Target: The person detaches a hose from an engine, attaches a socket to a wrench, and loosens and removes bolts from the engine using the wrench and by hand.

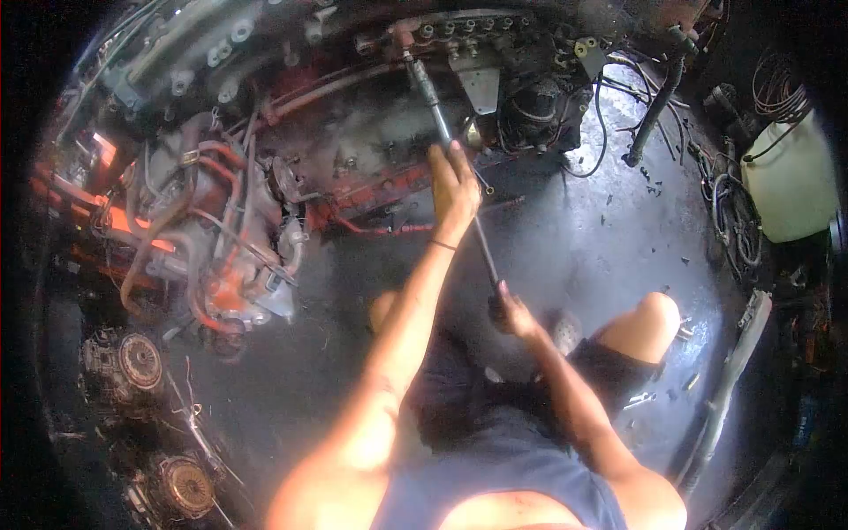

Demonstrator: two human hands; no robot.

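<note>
A long metal socket wrench (pixel 426 84) slants from an engine block (pixel 371 132) at the top down toward my knees. Its far end meets a reddish fitting (pixel 404 37) on the block's upper edge. My left hand (pixel 456 190) is closed round the middle of the shaft, its fingers pointing up along it. Farther down, my right hand (pixel 516 315) grips the dark handle end. Which bolt the wrench's head sits on is too small to make out. Beside the shaft a metal bracket plate (pixel 478 88) hangs from the block.
To the left stands an engine assembly with orange parts and hoses (pixel 225 230). Round clutch-like discs (pixel 141 360) lie at lower left. On the right are a pale plastic jerrycan (pixel 789 181), coiled cables (pixel 736 212) and a long pipe (pixel 733 371). Small debris dots the dark floor (pixel 618 230).
</note>
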